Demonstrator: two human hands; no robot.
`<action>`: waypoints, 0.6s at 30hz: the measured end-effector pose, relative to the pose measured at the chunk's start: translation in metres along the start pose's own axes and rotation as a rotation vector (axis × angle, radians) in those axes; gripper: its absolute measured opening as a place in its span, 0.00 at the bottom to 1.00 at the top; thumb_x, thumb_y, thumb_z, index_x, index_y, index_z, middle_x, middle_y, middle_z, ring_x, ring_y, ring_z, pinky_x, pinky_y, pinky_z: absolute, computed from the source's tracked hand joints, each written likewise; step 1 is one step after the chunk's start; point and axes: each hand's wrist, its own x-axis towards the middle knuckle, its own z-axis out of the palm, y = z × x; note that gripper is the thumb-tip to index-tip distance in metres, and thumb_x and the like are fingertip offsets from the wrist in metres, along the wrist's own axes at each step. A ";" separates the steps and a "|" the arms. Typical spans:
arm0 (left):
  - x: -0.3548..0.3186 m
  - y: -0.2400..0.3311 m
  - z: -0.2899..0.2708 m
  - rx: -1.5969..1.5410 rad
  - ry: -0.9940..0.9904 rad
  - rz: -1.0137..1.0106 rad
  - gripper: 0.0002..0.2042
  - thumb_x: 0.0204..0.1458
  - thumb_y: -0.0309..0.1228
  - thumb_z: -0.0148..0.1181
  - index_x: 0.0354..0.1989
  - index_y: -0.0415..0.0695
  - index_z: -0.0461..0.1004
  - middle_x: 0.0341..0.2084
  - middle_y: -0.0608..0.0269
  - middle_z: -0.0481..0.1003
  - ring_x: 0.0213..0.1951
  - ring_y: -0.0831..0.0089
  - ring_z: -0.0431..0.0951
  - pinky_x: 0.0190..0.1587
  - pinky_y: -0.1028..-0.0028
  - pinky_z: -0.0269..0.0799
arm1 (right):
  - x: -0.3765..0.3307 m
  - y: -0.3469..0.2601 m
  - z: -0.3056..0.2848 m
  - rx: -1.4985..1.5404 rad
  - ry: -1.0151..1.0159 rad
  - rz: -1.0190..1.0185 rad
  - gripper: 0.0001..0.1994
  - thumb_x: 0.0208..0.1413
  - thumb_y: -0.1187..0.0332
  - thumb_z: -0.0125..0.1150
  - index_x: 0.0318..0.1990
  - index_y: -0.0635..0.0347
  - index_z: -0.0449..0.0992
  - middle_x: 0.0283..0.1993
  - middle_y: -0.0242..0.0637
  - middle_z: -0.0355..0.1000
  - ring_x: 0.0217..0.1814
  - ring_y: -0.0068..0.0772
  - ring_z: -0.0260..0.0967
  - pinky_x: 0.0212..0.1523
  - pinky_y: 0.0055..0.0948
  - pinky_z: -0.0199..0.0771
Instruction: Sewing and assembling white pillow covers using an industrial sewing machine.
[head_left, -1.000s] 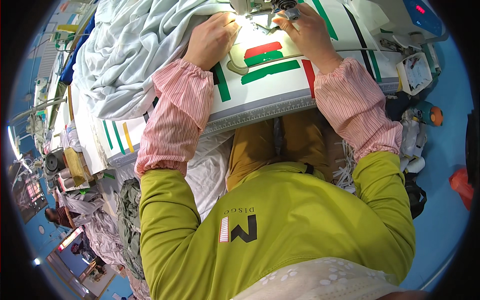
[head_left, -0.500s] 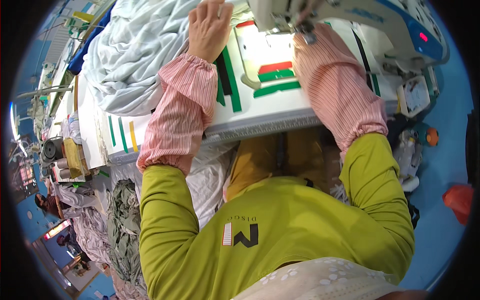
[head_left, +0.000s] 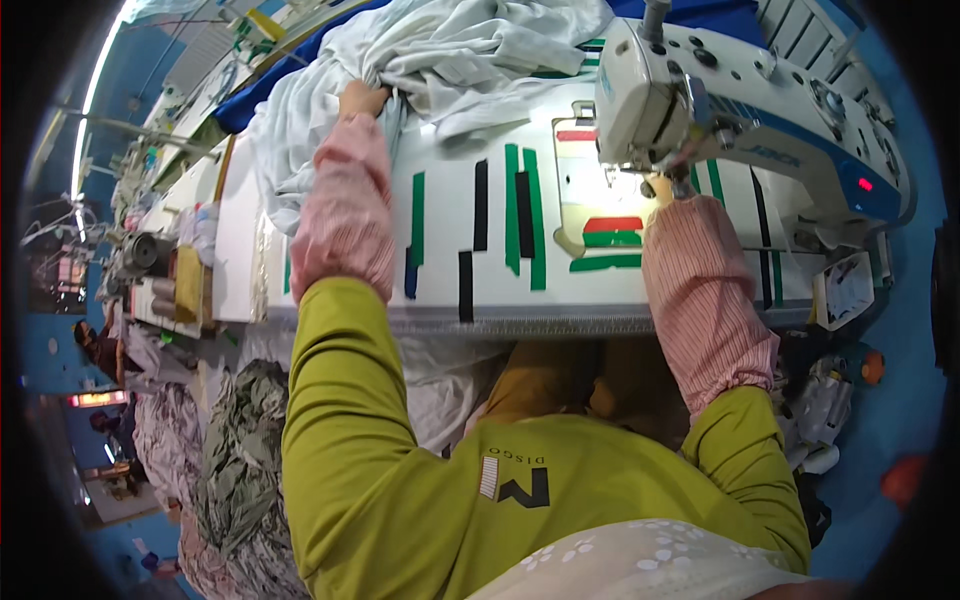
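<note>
Where cloth heap (head_left: 440,60) crowds table (head_left: 330,240): sewing machine (head_left: 740,110) beside.

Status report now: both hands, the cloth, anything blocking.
Left hand gripping the white cloth heaped at the table's far edge. Right hand hidden under the sewing machine head. Nothing blocking seen.

This is a sewing workshop. A big white sewing machine (head_left: 740,110) sits at the upper right on a white table (head_left: 450,290) with tape strips. Piles of cloth (head_left: 230,470) lie at the lower left, and more work tables stand at the far left.
</note>
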 end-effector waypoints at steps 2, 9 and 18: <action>-0.078 -0.068 -0.021 0.110 -0.128 0.100 0.28 0.44 0.52 0.62 0.44 0.39 0.77 0.38 0.39 0.78 0.43 0.44 0.78 0.46 0.56 0.73 | 0.004 -0.005 0.056 -1.210 0.444 0.225 0.22 0.52 0.62 0.59 0.51 0.67 0.71 0.46 0.53 0.72 0.48 0.46 0.73 0.46 0.40 0.73; -0.585 -0.427 -0.127 0.379 -0.690 -0.271 0.16 0.52 0.33 0.56 0.49 0.43 0.75 0.44 0.52 0.78 0.45 0.52 0.78 0.49 0.59 0.72 | -0.004 -0.072 0.154 -1.816 0.776 0.016 0.10 0.46 0.69 0.62 0.34 0.67 0.77 0.29 0.50 0.75 0.31 0.48 0.75 0.33 0.42 0.73; -0.483 -0.523 -0.058 0.038 -0.758 -0.495 0.15 0.54 0.36 0.54 0.46 0.43 0.76 0.40 0.48 0.78 0.42 0.52 0.78 0.46 0.55 0.72 | -0.022 -0.083 0.190 -2.295 0.206 -0.546 0.12 0.55 0.63 0.61 0.43 0.59 0.80 0.44 0.41 0.79 0.44 0.42 0.76 0.44 0.34 0.75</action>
